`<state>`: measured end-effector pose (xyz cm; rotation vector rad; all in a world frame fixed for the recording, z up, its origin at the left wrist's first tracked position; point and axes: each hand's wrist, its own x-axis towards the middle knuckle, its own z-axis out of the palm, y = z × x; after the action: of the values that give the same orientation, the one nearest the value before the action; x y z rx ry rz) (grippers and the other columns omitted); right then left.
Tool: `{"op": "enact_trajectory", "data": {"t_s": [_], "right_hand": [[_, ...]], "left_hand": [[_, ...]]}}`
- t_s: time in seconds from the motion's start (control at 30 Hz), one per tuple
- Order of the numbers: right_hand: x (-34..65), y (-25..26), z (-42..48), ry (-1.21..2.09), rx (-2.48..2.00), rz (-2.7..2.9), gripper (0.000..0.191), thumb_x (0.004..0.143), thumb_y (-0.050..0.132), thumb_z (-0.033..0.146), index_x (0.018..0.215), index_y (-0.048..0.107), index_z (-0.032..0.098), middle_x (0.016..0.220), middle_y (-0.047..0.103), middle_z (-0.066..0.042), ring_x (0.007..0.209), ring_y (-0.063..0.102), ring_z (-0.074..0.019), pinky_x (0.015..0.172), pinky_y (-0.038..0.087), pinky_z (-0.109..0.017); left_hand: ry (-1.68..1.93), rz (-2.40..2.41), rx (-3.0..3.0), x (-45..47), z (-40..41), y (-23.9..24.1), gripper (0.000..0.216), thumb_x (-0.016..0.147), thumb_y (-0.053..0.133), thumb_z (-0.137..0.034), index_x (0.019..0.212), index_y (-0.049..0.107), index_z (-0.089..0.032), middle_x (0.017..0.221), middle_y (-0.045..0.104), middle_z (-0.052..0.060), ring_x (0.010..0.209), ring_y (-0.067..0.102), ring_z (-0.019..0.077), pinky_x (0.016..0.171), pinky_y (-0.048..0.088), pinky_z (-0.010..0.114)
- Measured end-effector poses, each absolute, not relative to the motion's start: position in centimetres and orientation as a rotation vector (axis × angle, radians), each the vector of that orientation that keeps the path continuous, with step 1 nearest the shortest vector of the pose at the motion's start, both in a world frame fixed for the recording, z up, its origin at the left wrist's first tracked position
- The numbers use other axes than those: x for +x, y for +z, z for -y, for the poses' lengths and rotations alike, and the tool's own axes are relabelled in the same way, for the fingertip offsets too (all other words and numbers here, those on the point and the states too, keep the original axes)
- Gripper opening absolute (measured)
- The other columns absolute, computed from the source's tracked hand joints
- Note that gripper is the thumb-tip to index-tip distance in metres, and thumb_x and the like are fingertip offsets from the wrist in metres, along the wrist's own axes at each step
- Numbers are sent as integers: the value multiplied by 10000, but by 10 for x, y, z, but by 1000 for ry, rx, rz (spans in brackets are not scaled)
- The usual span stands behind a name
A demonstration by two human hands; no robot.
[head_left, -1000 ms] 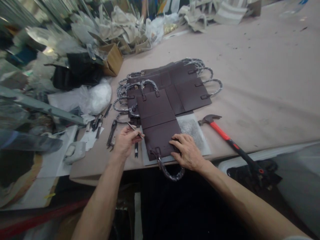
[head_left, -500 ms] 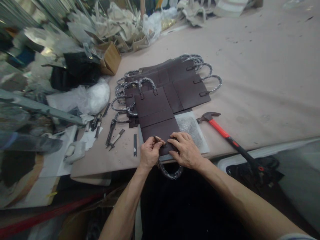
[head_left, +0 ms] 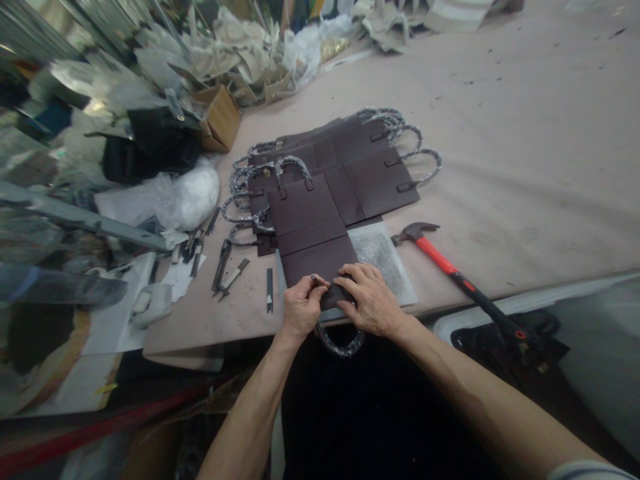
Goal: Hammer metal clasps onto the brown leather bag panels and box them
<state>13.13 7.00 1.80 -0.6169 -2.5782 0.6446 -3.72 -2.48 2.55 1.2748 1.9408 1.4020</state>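
Note:
A dark brown leather bag panel [head_left: 320, 263] lies at the table's front edge, its plastic-wrapped handle [head_left: 341, 345] hanging over the edge toward me. In my left hand [head_left: 303, 303] the fingers are pinched round a small dark rod-shaped tool [head_left: 315, 279], just above the panel's near end. Its lower end is hidden by the fingers. My right hand [head_left: 370, 300] rests on the panel's right near corner, fingers spread and slightly bent, thumb apart. Under the panel sits a pale slab [head_left: 373, 257] with a rough grey top.
A claw hammer [head_left: 440, 257] with a red and black grip lies to the right, its handle past the table edge. More brown bag panels [head_left: 380, 180] with wrapped handles are stacked behind. Dividers [head_left: 223, 270], a dark flat strip [head_left: 270, 290] and a cardboard box [head_left: 220, 117] are left.
My left hand has shifted slightly to the right, and the tool in it has tilted. The right hand keeps its place on the panel.

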Motion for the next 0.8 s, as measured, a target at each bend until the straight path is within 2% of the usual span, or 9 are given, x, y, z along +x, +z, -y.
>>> {"op": "enact_trajectory", "data": {"t_s": [0.8], "right_hand": [[132,15,-72,652,-573,2554,405,884,693,328,1255,654,171,1321,586,-149,1221,503,-326,1069,409,-526]], "left_hand": [[1394,-1953,1295,-39,27,22,110,844,612,-221,827,721,-223,821,763,4,779,703,164,766,545,269]]}}
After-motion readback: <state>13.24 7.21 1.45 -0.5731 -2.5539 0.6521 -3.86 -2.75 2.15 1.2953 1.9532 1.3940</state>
